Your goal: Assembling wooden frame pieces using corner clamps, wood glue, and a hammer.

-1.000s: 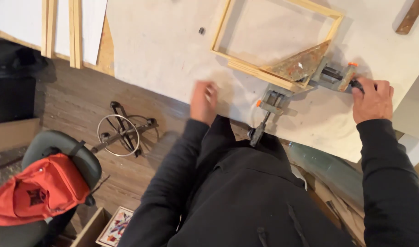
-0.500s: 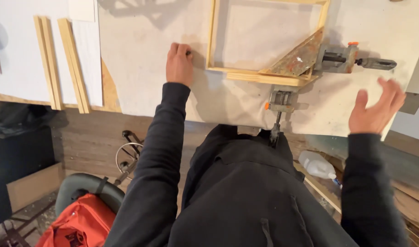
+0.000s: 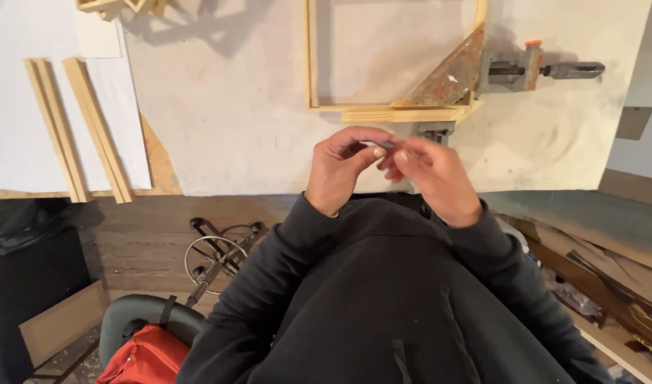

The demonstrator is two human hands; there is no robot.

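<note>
Two hands: left hand (image 3: 340,167) and right hand (image 3: 433,178) together, pinching a small dark metal piece (image 3: 384,145).
Beyond them: pale wooden frame (image 3: 383,110) in grey corner clamp (image 3: 511,71).

Small dark grey object (image 3: 383,145), thin & short, too small to tell what it is. Pinched between fingertips of both hands, roughly level, held just above table's near edge, in front of dark-clad chest. Mostly hidden by fingers; only a short bit shows. Sits just below the wooden frame's (image 3: 319,107) clamped corner, apart from it.
</note>
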